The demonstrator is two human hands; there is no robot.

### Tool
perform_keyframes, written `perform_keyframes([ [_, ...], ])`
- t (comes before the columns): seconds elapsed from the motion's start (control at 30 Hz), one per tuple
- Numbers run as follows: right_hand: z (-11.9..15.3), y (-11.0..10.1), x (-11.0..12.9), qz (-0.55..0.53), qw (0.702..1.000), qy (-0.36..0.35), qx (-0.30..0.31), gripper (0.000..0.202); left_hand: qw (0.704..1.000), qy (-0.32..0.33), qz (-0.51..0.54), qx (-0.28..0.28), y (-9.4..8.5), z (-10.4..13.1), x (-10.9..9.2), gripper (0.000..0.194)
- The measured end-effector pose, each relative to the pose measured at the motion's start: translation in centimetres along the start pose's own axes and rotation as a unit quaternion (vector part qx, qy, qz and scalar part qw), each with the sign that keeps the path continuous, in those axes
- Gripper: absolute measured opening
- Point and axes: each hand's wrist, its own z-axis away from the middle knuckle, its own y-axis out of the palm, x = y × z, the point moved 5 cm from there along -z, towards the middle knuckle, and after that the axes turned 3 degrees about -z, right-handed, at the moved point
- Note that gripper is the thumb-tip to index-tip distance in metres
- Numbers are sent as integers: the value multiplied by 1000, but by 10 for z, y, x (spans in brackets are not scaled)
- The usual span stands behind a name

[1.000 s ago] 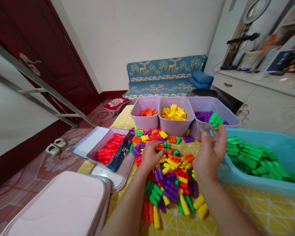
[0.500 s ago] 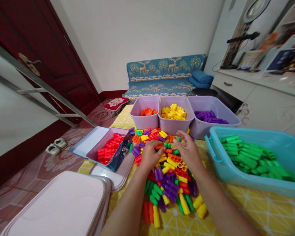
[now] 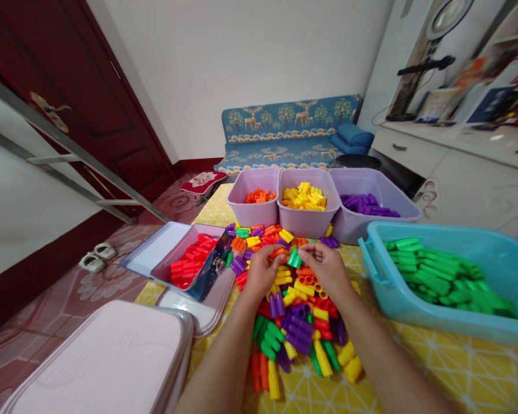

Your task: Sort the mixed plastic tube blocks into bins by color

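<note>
A mixed heap of bullet-shaped plastic building blocks (image 3: 300, 330) in purple, yellow, green, red and orange lies between my forearms. Over its far part my right hand (image 3: 326, 269) pinches a green block (image 3: 294, 259) between thumb and fingers. My left hand (image 3: 261, 271) is closed, thumb against fingers, around a small orange block (image 3: 278, 252) that is partly hidden. Both hands are close together. Behind them stand three lilac bins: one with orange blocks (image 3: 260, 196), one with yellow blocks (image 3: 304, 197), one with purple blocks (image 3: 368, 204).
A blue-green tub (image 3: 449, 328) with green blocks stands at the right. At the left is an open box holding red blocks (image 3: 193, 260). Pale lids (image 3: 99, 356) are stacked front left on the yellow patterned cloth (image 3: 414, 368). A blue sofa (image 3: 280, 152) is behind.
My right hand has moved left and down, its spread fingers closing on the green block, which is now lifted from the heap. My left hand stays nearly in place.
</note>
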Motion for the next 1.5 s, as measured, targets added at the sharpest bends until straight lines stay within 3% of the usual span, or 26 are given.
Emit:
perform_keyframes([
  [0.17, 1, 2, 3, -4, 1000, 17, 9, 32, 1000, -9, 9, -6, 3, 0, 5, 21],
  [0.33, 3, 3, 12, -145, 987, 67, -23, 30, 999, -19, -30, -4, -1, 2, 0, 32],
  [0.43, 4, -7, 26, -271, 955, 43, -109, 27, 999, -21, -43, -7, -3, 2, -1, 34],
  [0.57, 13, -32, 56, -362, 891, -78, -263, 21, 999, -22, -36, -2, -2, 2, 0, 33],
  [0.67, 20, -41, 73, -363, 873, -119, -303, 15, 999, -20, -35, 1, -1, 1, 0, 32],
  [0.77, 23, -43, 78, -367, 869, -116, -312, 13, 999, -17, -33, 1, -1, 1, -1, 32],
  [0.93, 22, -47, 79, -376, 867, -108, -308, 25, 1000, -14, -26, 4, -1, 2, 0, 32],
  [1.07, 21, -50, 80, -384, 864, -100, -309, 21, 999, -15, -29, 7, -1, 2, 1, 33],
  [1.17, 17, -45, 72, -353, 890, -61, -283, 22, 999, -10, -38, 5, -1, 2, -1, 34],
  [1.23, 11, -35, 60, -289, 930, -11, -228, 26, 999, 10, -51, -11, -3, 3, -5, 33],
  [1.33, 3, -17, 34, -114, 987, 43, -109, 32, 990, 52, -107, -79, -11, 5, -16, 28],
  [1.43, -3, -8, 11, 73, 996, 7, -45, 36, 969, 45, -203, -130, -19, 6, -20, 26],
  [1.5, -4, -6, -3, 183, 983, -11, -22, 40, 960, 14, -253, -118, -19, 5, -17, 28],
])
